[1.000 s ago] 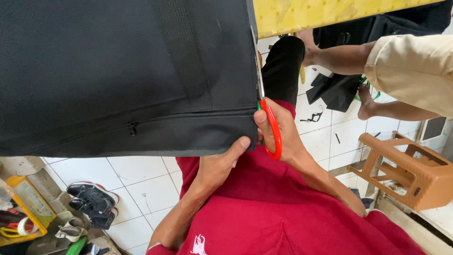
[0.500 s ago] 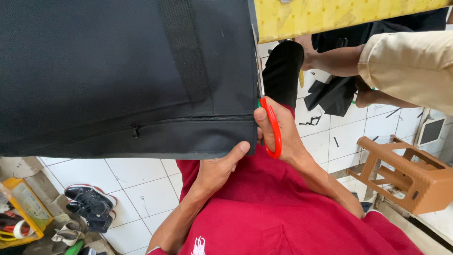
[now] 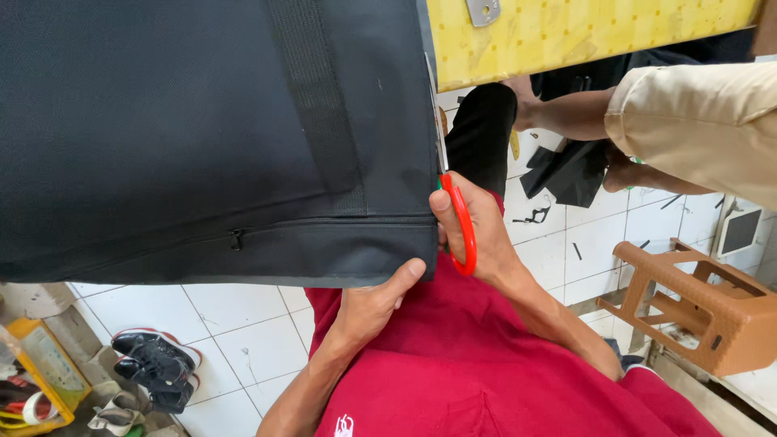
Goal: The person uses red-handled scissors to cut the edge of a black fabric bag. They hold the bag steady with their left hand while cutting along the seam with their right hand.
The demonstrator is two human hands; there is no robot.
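At centre frame, our right hand [image 3: 477, 235] closes its grip through the red handles of one pair of scissors [image 3: 460, 231], blades pointing up along the right edge of a large black fabric bag [image 3: 210, 137]. Just below and to the left, our left hand [image 3: 374, 301] holds a narrow grip on the bag's lower right corner, thumb pressed up against the hem, keeping the cloth taut.

The bag fills the upper left and centre of the frame, lying over the edge of a yellow counter [image 3: 583, 36] that shows at the upper right. One zipper [image 3: 236, 238] runs across its lower part, and one webbing strap [image 3: 320, 105] runs down its face.

We judge the step in hand to be trimming along the bag's side edge. The next move, as we read it, calls for keeping the corner tight while the blades follow the seam line, without biting into the panel itself.

Beyond the grip, at the upper right, another person's arm in a beige sleeve [image 3: 696, 121] reaches in, working with a scrap of black cloth [image 3: 566, 170].

On the white tiled floor [image 3: 243, 340] we count one brown plastic stool [image 3: 704, 299] at the lower right, one pair of black shoes [image 3: 154, 368] at the lower left, and one yellow tray [image 3: 36, 376] at the far left edge. Our red shirt [image 3: 486, 364] fills the lower centre.
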